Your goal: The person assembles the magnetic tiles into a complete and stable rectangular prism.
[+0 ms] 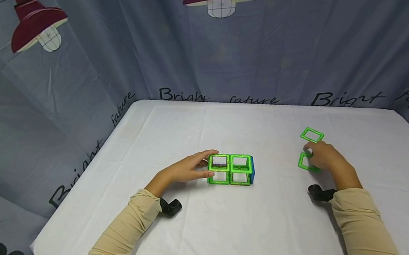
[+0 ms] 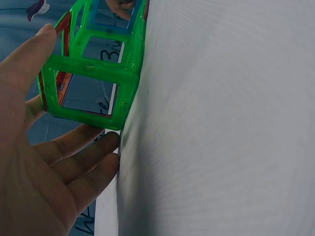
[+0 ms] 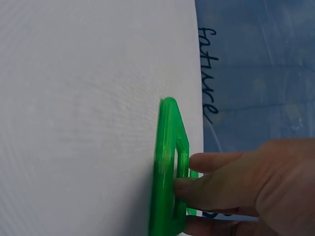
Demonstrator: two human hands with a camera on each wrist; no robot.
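Observation:
My left hand (image 1: 182, 169) grips the left end of a box built from magnetic tiles (image 1: 229, 171), lying on the table. Green square frames form its visible faces, and a blue tile (image 1: 252, 171) closes its right end. The left wrist view shows the thumb at the upper edge beside a red tile (image 2: 65, 37), other fingers behind and below. At the table's right, my right hand (image 1: 325, 156) pinches a green square tile (image 3: 165, 162) by its frame, partly covering it. Just beyond those fingers lies another green square tile (image 1: 315, 131).
A white cloth covers the table (image 1: 245, 234). Grey-blue curtain (image 1: 275, 47) with printed lamps and lettering hangs along the far and left sides. Black wrist devices (image 1: 170, 207) sit under both forearms, close to the cloth.

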